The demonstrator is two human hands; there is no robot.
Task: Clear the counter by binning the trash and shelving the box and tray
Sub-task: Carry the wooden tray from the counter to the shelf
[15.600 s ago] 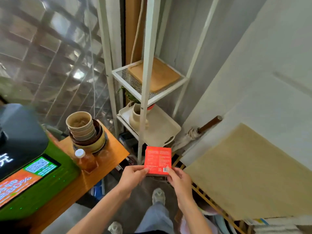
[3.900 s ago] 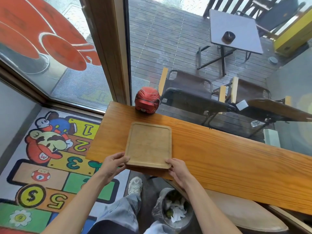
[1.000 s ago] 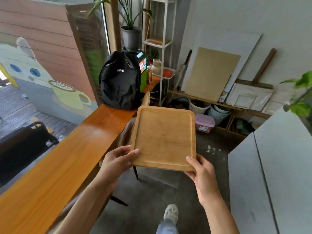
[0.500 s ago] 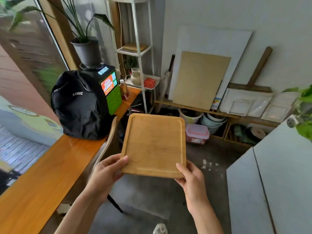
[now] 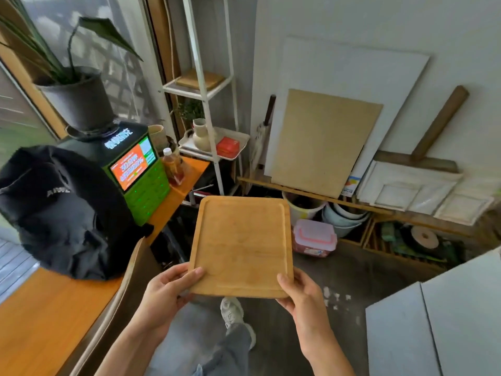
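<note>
I hold a flat wooden tray level in front of me, above the floor. My left hand grips its near left corner with the thumb on top. My right hand grips its near right corner the same way. Ahead stands a white metal shelf unit. Its upper shelf carries another wooden tray. On its lower white tray lies the red box beside a cream vase.
The orange wooden counter runs along my left with a black backpack, a green kiosk, a bottle and a potted plant. Boards lean on the wall; buckets and a pink-lidded container sit on the floor.
I have walked closer to the shelf unit with the tray. The backpack and kiosk have slid to the left and look larger. Both hands keep the same hold.
</note>
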